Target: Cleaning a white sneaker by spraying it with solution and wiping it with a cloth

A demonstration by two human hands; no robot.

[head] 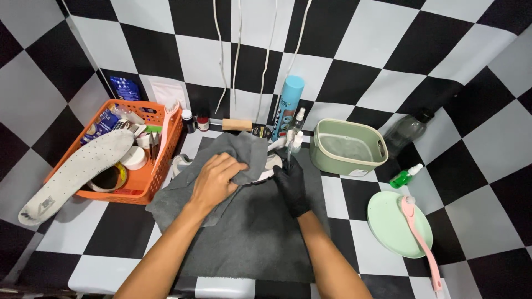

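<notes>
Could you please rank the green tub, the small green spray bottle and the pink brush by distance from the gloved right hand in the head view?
From the right hand:
1. Green tub, just to its right, toward the wall.
2. Small green spray bottle, farther right, lying beyond the tub.
3. Pink brush, on the green plate, at the right front.

Basket [160, 160] left of cloth [244, 232], tub [348, 166] right of it, brush [418, 232] on lid [388, 227] at right.

cloth [221, 166]: grey fabric, matt, soft-napped
mat [255, 238]: dark grey textile, matt
glove [292, 185]: black rubbery film, slightly glossy
basket [166, 149]: orange plastic, perforated
tub [348, 163]: pale green plastic, smooth
insole [77, 169]: white, perforated, matt
</notes>
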